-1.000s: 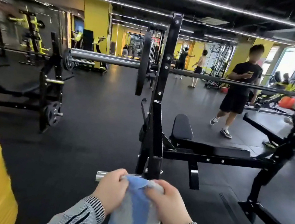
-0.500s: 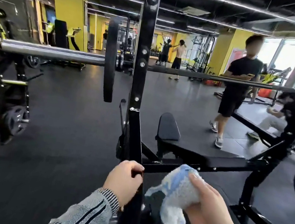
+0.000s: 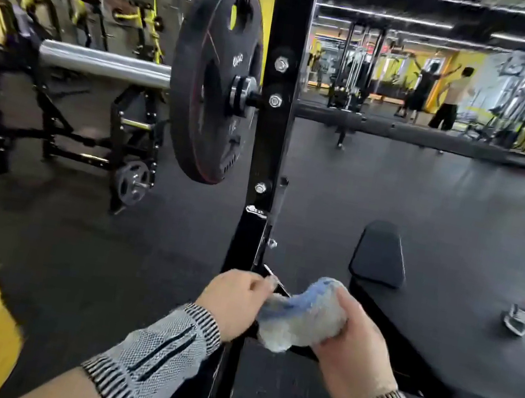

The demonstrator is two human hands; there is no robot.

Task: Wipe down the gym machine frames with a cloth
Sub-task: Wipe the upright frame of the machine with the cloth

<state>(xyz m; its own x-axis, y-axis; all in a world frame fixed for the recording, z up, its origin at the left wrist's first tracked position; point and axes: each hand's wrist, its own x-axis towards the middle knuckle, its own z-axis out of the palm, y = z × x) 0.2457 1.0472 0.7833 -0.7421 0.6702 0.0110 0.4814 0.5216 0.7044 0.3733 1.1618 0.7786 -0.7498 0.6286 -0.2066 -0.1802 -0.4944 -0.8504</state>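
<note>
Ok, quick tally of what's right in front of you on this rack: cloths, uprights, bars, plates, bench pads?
Cloth: 1, held in both the left hand and the right hand
Black upright: 1
Barbell: 1
Large black plate on the bar: 1
Bench pad: 1
Total: 5

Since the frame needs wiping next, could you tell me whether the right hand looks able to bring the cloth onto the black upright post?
Probably yes: the right hand grips the cloth beside the upright post, with nothing between them.
</note>
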